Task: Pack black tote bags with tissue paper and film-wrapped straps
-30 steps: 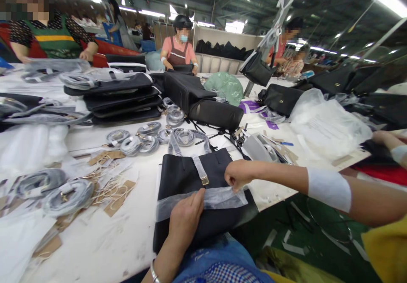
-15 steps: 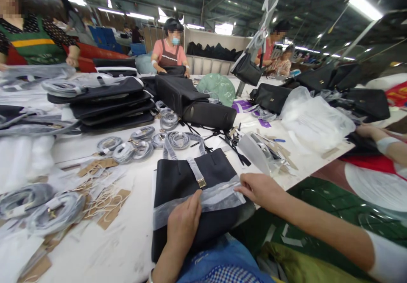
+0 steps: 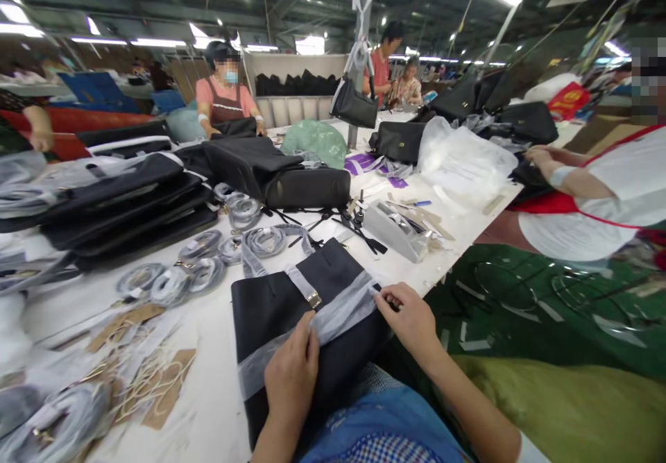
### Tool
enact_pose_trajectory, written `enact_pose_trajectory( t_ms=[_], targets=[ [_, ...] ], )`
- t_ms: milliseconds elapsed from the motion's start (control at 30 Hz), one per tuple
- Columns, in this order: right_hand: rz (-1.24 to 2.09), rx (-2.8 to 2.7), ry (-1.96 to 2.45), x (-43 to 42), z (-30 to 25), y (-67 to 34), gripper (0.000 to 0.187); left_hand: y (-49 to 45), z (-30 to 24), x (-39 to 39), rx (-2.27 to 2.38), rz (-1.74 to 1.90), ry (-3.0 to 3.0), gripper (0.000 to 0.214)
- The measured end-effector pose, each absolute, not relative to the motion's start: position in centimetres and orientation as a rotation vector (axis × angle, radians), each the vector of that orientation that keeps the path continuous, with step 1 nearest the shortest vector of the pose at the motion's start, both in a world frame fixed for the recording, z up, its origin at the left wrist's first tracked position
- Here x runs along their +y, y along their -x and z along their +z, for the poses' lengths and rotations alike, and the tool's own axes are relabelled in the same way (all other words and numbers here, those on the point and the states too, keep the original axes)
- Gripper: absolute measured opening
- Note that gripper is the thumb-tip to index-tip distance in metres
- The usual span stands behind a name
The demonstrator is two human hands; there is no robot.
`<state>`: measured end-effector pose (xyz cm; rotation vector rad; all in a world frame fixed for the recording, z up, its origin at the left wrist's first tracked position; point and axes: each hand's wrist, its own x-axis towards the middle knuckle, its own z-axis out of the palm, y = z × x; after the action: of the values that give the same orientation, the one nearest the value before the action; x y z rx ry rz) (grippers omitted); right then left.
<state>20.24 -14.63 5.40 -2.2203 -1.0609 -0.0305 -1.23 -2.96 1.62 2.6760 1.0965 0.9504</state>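
Note:
A black handbag [image 3: 270,296] lies tilted across the table's front edge against my body. A band of translucent plastic film [image 3: 346,310] runs across its front, and a wrapped strap with a gold buckle [image 3: 313,299] comes down to it. My left hand [image 3: 291,373] is closed over the film, fingertips just below the buckle; part of its grip is hidden. At the bag's right edge, my right hand [image 3: 408,317] pinches the end of the film between thumb and fingers. The bag's wrapped handle [image 3: 253,262] lies looped behind its top edge.
Coiled wrapped straps [image 3: 171,286] and brown tags with white strings [image 3: 169,386] lie to the left. Stacked black bags [image 3: 130,206] stand behind them. A tape dispenser [image 3: 395,230] sits beyond my right hand. Co-workers are across the table and at right.
The view has swung right, bringing the co-worker at right further into frame. Both hands stay on the film; my right hand has drawn its end to the bag's right edge.

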Motion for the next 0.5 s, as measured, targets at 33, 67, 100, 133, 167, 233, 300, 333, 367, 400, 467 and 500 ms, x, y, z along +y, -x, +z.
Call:
enact_pose_trajectory(
  t_ms=[33, 67, 100, 133, 167, 233, 300, 333, 367, 400, 467, 500],
  targets=[
    [-0.053, -1.051, 2.198, -14.5, 5.3, -20.3, 0.024, 1.2, 1.8, -3.0, 1.095, 0.957, -2.669, 0.03],
    [-0.083, -1.042, 2.179, -14.4, 5.2, -20.4, 0.021, 1.3, 1.9, -3.1, 1.095, 0.956, -2.662, 0.031],
    [-0.12, -1.036, 2.166, -14.3, 5.1, -20.4, 0.017, 1.3, 2.0, -3.1, 1.094, 0.948, -2.655, 0.031],
    [-0.164, -1.034, 2.163, -14.2, 5.0, -20.3, 0.014, 1.3, 2.0, -3.2, 1.096, 0.935, -2.649, 0.031],
    [-0.207, -1.041, 2.169, -14.1, 5.0, -20.3, 0.011, 1.3, 2.1, -3.2, 1.099, 0.921, -2.647, 0.031],
    [-0.262, -1.08, 2.188, -14.0, 5.0, -20.2, 0.01, 1.4, 2.1, -3.3, 1.102, 0.902, -2.648, 0.031],
    [-0.278, -1.122, 2.195, -13.9, 5.0, -20.2, 0.012, 1.4, 2.1, -3.2, 1.096, 0.907, -2.639, 0.031],
    [-0.277, -1.132, 2.191, -13.9, 5.0, -20.2, 0.012, 1.5, 2.2, -3.2, 1.091, 0.916, -2.619, 0.031],
    [-0.274, -1.136, 2.185, -13.8, 4.9, -20.2, 0.012, 1.6, 2.4, -3.2, 1.082, 0.925, -2.586, 0.031],
    [-0.273, -1.135, 2.176, -13.7, 4.7, -20.3, 0.011, 1.7, 2.6, -3.1, 1.072, 0.935, -2.54, 0.032],
    [-0.268, -1.13, 2.154, -13.4, 4.4, -20.4, 0.01, 1.9, 3.4, -3.2, 1.047, 0.966, -2.435, 0.033],
    [-0.259, -1.126, 2.142, -13.3, 4.3, -20.5, 0.009, 2.0, 3.8, -3.2, 1.022, 0.99, -2.393, 0.034]
  ],
)
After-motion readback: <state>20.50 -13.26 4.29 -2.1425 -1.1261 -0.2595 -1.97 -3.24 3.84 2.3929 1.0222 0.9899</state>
